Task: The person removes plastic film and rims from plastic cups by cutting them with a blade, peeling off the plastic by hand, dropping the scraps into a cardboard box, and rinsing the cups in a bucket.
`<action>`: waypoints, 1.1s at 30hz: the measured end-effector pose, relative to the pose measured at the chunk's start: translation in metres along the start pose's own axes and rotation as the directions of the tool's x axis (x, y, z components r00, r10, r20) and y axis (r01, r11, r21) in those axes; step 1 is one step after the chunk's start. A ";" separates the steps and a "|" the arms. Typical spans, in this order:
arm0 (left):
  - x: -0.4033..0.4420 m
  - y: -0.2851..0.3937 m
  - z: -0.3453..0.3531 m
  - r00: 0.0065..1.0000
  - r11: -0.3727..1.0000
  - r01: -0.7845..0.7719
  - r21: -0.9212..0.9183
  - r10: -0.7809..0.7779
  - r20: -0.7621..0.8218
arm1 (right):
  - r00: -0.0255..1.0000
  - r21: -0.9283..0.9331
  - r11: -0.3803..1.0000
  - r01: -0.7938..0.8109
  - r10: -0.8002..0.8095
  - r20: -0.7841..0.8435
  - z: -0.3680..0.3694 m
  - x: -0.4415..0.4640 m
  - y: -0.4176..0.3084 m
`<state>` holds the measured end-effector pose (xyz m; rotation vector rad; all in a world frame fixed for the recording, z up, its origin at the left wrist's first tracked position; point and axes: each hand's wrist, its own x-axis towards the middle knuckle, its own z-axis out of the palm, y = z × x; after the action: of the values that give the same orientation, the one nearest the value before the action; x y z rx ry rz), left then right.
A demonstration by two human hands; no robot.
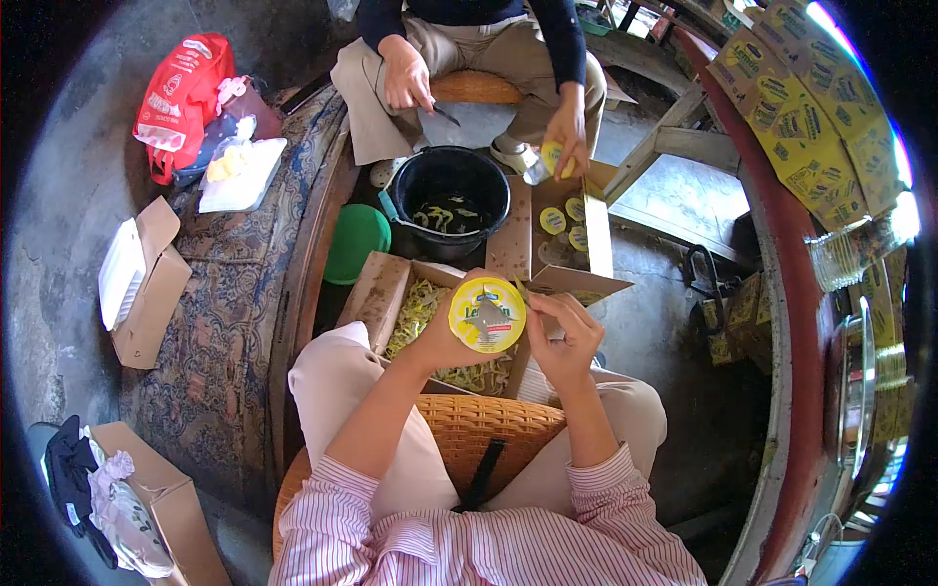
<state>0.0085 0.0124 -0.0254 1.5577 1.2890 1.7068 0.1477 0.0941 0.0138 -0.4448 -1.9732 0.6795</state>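
As the left hand [437, 337] clasps the light-looking cup [486, 315] sensibly by its side, the right hand [565, 340] pinches a sliver [520, 284] alongside.

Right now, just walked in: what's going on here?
The wearer's left hand holds up a yellow-lidded cup, with the right hand at its rim; whether those fingers grip anything is hard to tell. Opposite, a co-worker holds what looks like a knife and a similar cup. Between them stands a black bucket with yellowish strips inside, next to a cardboard box holding more cups. Another box, by the wearer's knees, holds many strips.
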 end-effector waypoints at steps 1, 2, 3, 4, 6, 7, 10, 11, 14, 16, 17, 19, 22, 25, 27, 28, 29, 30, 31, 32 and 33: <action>0.000 -0.001 -0.001 0.999 1.000 -0.026 0.014 0.026 0.023 | 1.000 0.003 1.000 -0.008 0.008 0.012 -0.001 0.000 0.000; -0.001 0.000 -0.001 1.000 1.000 0.006 0.017 -0.007 0.017 | 1.000 0.006 1.000 -0.017 0.017 0.025 -0.001 0.000 0.000; -0.001 0.003 -0.001 0.999 0.999 0.039 0.020 -0.039 0.011 | 1.000 0.017 1.000 -0.016 0.016 0.024 -0.002 0.000 0.002; -0.002 0.005 0.000 0.997 0.997 0.071 0.023 -0.071 0.004 | 1.000 0.027 1.000 -0.016 0.015 0.024 -0.001 -0.001 0.004; -0.002 0.003 -0.001 0.998 0.997 0.049 0.056 -0.051 0.029 | 0.999 0.034 0.999 -0.022 0.021 0.030 -0.001 -0.001 0.004; -0.001 0.003 -0.001 0.998 0.997 0.037 0.072 -0.040 0.042 | 0.999 0.030 0.999 -0.028 0.027 0.037 -0.002 0.000 0.003; 0.002 0.003 -0.001 0.994 0.998 0.065 0.008 -0.066 0.090 | 0.999 0.026 0.999 -0.019 0.018 0.038 -0.002 0.001 0.004; 0.002 0.003 -0.001 0.994 0.997 0.073 0.016 -0.074 0.085 | 0.999 0.027 1.000 -0.012 0.011 0.034 -0.002 0.001 0.004; 0.002 0.003 0.000 0.994 0.997 0.080 0.005 -0.080 0.070 | 1.000 0.006 1.000 0.000 0.000 -0.006 0.000 0.000 0.005; 0.004 0.005 0.001 0.996 0.997 0.061 -0.048 -0.058 0.061 | 0.995 0.009 0.999 -0.030 0.031 -0.090 0.004 -0.001 0.001; 0.004 0.007 0.003 0.996 0.989 0.092 -0.113 -0.092 0.006 | 0.990 0.011 0.999 -0.045 0.046 -0.131 0.005 -0.001 0.000; 0.004 0.015 0.009 0.981 0.959 0.141 -0.246 -0.169 -0.096 | 0.987 0.002 0.999 -0.040 0.040 -0.156 0.006 -0.001 -0.001; 0.003 0.009 0.009 0.982 0.962 0.129 -0.242 -0.159 -0.106 | 0.982 -0.017 0.999 -0.028 0.024 -0.187 0.007 -0.002 -0.001; -0.001 0.005 0.010 0.986 0.978 0.075 -0.196 -0.102 -0.131 | 0.979 -0.058 0.998 -0.014 0.002 -0.203 0.007 -0.003 -0.006; -0.004 0.001 0.012 0.984 0.978 0.088 -0.189 -0.115 -0.136 | 0.979 -0.076 0.997 -0.007 -0.009 -0.206 0.008 -0.004 -0.008; -0.005 -0.001 0.012 0.983 0.978 0.094 -0.187 -0.121 -0.138 | 0.979 -0.078 0.997 -0.005 -0.011 -0.205 0.009 -0.004 -0.008; -0.008 -0.004 0.013 0.979 0.971 0.116 -0.209 -0.147 -0.143 | 0.979 -0.081 0.997 -0.004 -0.013 -0.204 0.009 -0.005 -0.008; -0.009 -0.005 0.013 0.974 0.963 0.137 -0.230 -0.174 -0.147 | 0.978 -0.083 0.996 -0.016 -0.002 -0.209 0.009 -0.006 -0.008; -0.011 -0.006 0.013 0.968 0.955 0.158 -0.252 -0.200 -0.151 | 0.977 -0.084 0.996 -0.029 0.010 -0.213 0.009 -0.007 -0.009; -0.011 -0.007 0.013 0.965 0.949 0.167 -0.266 -0.212 -0.152 | 0.976 -0.086 0.995 -0.041 0.022 -0.218 0.010 -0.008 -0.009; -0.011 -0.005 0.012 0.963 0.944 0.174 -0.281 -0.223 -0.153 | 0.976 -0.089 0.996 -0.029 0.009 -0.217 0.010 -0.008 -0.010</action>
<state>0.0214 0.0093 -0.0363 1.1010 1.1994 1.8359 0.1421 0.0792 0.0108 -0.5702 -1.8004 0.5296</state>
